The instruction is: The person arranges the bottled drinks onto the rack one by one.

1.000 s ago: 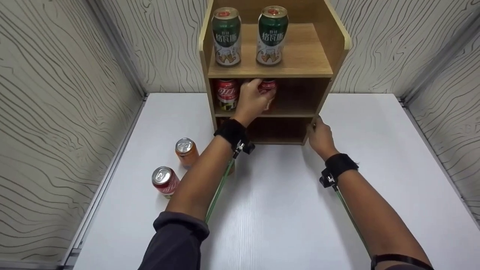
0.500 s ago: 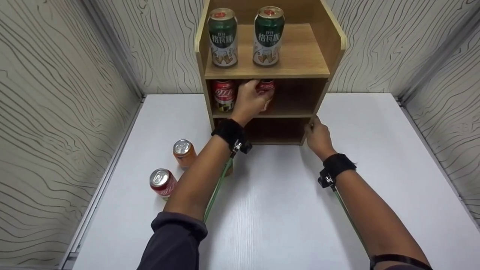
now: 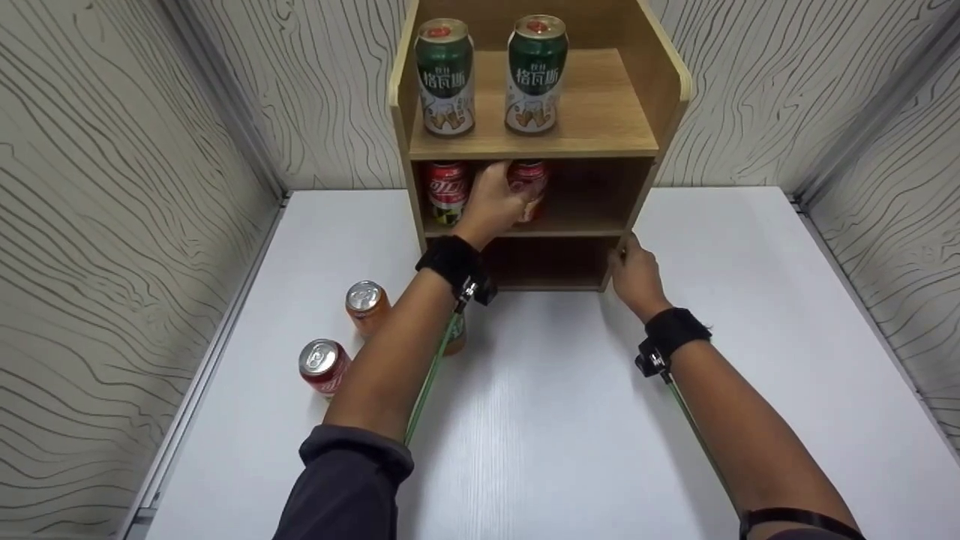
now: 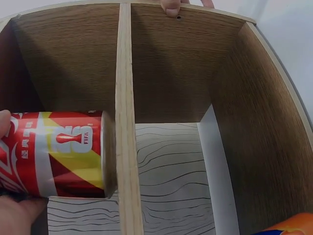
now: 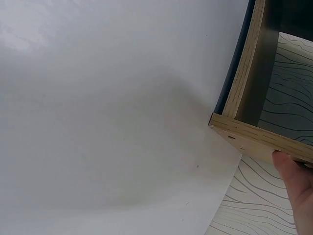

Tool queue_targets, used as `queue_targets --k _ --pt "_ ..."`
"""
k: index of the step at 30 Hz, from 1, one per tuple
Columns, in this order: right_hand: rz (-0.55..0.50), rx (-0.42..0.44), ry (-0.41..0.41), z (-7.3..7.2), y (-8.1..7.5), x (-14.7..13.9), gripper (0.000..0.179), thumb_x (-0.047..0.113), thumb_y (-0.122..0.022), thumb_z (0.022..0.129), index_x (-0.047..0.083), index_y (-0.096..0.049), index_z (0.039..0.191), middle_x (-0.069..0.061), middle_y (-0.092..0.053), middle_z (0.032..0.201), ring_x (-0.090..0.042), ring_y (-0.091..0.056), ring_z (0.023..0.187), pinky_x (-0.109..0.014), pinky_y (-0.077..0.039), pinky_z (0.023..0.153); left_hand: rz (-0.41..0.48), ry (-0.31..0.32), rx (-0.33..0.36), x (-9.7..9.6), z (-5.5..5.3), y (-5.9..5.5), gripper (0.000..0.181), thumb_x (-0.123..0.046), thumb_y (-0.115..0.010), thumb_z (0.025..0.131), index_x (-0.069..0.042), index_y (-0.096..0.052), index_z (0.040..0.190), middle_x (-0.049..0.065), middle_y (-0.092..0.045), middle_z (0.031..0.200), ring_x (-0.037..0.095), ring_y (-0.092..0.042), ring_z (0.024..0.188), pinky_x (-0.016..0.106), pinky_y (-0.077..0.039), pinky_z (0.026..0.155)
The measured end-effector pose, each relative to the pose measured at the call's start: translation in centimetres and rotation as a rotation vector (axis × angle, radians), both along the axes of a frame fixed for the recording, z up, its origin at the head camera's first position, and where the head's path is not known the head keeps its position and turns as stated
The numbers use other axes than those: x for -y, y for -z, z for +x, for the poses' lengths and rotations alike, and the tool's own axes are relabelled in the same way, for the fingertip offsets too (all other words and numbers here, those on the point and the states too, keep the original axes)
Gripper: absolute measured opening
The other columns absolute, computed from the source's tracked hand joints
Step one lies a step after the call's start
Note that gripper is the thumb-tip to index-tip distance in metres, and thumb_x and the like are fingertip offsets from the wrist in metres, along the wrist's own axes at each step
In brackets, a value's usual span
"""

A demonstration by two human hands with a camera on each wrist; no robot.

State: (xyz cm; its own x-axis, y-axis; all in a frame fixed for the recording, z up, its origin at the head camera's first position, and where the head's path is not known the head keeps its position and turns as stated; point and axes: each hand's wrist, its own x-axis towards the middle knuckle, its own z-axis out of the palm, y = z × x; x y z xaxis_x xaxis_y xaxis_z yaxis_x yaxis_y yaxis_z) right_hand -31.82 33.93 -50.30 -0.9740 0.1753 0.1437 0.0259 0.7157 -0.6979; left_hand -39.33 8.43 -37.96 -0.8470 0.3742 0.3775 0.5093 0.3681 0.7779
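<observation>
A red cola can (image 3: 528, 178) stands upright in the middle compartment of a small wooden shelf (image 3: 536, 146). My left hand (image 3: 491, 199) grips it, with fingers to either side of the can; the left wrist view shows its red and yellow lower part (image 4: 73, 152) close to the board below. A second red can (image 3: 448, 191) stands to its left, partly covered by that hand. My right hand (image 3: 637, 277) holds the shelf's right side panel low at the front edge. In the right wrist view only the thumb side (image 5: 293, 178) shows against the panel.
Two green and white cans (image 3: 445, 79) stand on the top board. On the white table (image 3: 570, 420) at left are an orange can (image 3: 367, 306), a red can (image 3: 324, 366) and a green-and-orange can (image 3: 456, 334) half hidden by my left arm. Patterned walls (image 3: 97, 225) surround the table.
My left hand has shifted slightly left relative to the can, uncovering more of it. The can and the right hand keep their places at the shelf; the head view has drifted slightly.
</observation>
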Motion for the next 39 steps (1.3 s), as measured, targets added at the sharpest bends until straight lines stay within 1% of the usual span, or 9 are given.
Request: queue_targets --k 6,10,15,18,22,25,29,32,39 --pt "0.004 -0.009 0.003 0.0 0.1 0.0 0.04 0.019 -0.04 0.112 -0.005 -0.048 0.143 -0.031 -0.07 0.123 -0.033 -0.066 0.096 -0.039 -0.05 0.078 0.019 -0.054 0.051 -0.2 0.4 0.7 0.063 -0.016 -0.076 0.097 -0.004 -0.05 0.152 0.015 -0.066 0.144 0.023 -0.068 0.123 0.032 -0.051 0.111" --pt "0.009 0.001 0.0 0.0 -0.1 0.0 0.038 0.018 -0.04 0.112 -0.005 -0.048 0.141 -0.03 -0.07 0.119 -0.032 -0.064 0.091 -0.034 -0.047 0.072 0.076 -0.114 0.081 -0.7 0.9 1.5 0.081 -0.025 -0.085 0.091 -0.006 -0.041 0.156 0.015 -0.06 0.15 0.023 -0.062 0.135 0.031 -0.046 0.117" --pt "0.019 -0.004 0.007 0.1 -0.2 0.1 0.038 0.018 -0.041 0.112 -0.007 -0.049 0.14 -0.031 -0.07 0.115 -0.034 -0.065 0.093 -0.037 -0.047 0.075 0.022 -0.206 0.024 -1.2 1.1 2.0 0.083 -0.027 -0.087 0.089 -0.003 -0.043 0.154 0.021 -0.059 0.149 0.03 -0.058 0.14 0.035 -0.046 0.119" --pt "0.015 0.005 0.001 0.1 -0.2 0.1 0.046 0.019 -0.04 0.112 -0.006 -0.043 0.15 -0.032 -0.069 0.125 -0.038 -0.069 0.101 -0.039 -0.049 0.077 0.027 -0.204 0.012 -1.1 1.0 2.1 0.079 -0.024 -0.085 0.09 -0.004 -0.044 0.154 0.021 -0.064 0.143 0.029 -0.068 0.127 0.035 -0.053 0.11" --pt "0.008 0.006 0.0 0.1 0.0 -0.1 0.048 0.017 -0.04 0.112 -0.005 -0.039 0.154 -0.032 -0.067 0.131 -0.039 -0.07 0.104 -0.039 -0.049 0.078 0.068 -0.145 0.045 -0.8 0.8 2.3 0.079 -0.022 -0.083 0.092 -0.008 -0.04 0.157 0.017 -0.068 0.138 0.025 -0.076 0.106 0.03 -0.059 0.095" --pt "0.01 -0.01 0.007 0.1 0.1 -0.1 0.045 0.016 -0.041 0.111 -0.007 -0.044 0.15 -0.032 -0.069 0.125 -0.036 -0.067 0.098 -0.039 -0.048 0.078 0.078 -0.132 0.041 -0.8 0.7 2.5 0.078 -0.021 -0.082 0.093 -0.009 -0.04 0.157 0.016 -0.067 0.14 0.024 -0.074 0.108 0.028 -0.058 0.095" --pt "0.013 -0.022 0.004 0.1 0.1 -0.1 0.043 0.014 -0.043 0.111 -0.009 -0.046 0.147 -0.033 -0.07 0.12 -0.035 -0.066 0.096 -0.043 -0.05 0.08 0.062 -0.15 0.003 -0.8 0.8 2.7 0.08 -0.021 -0.083 0.092 -0.008 -0.038 0.157 0.016 -0.064 0.145 0.026 -0.069 0.125 0.031 -0.055 0.106" --pt "0.017 -0.032 0.002 0.1 -0.1 -0.1 0.039 0.013 -0.043 0.11 -0.01 -0.049 0.142 -0.034 -0.069 0.118 -0.037 -0.067 0.098 -0.044 -0.051 0.082 0.031 -0.177 -0.009 -0.9 1.0 2.7 0.08 -0.022 -0.083 0.092 -0.006 -0.038 0.157 0.018 -0.065 0.143 0.027 -0.067 0.13 0.034 -0.053 0.111" --pt "0.029 -0.034 0.017 0.2 -0.2 0.1 0.038 0.013 -0.044 0.109 -0.009 -0.05 0.141 -0.035 -0.07 0.119 -0.04 -0.069 0.098 -0.046 -0.052 0.08 -0.026 -0.234 0.005 -0.9 1.4 2.1 0.068 -0.025 -0.081 0.094 -0.004 -0.046 0.148 0.018 -0.069 0.135 0.027 -0.07 0.123 0.037 -0.056 0.105"
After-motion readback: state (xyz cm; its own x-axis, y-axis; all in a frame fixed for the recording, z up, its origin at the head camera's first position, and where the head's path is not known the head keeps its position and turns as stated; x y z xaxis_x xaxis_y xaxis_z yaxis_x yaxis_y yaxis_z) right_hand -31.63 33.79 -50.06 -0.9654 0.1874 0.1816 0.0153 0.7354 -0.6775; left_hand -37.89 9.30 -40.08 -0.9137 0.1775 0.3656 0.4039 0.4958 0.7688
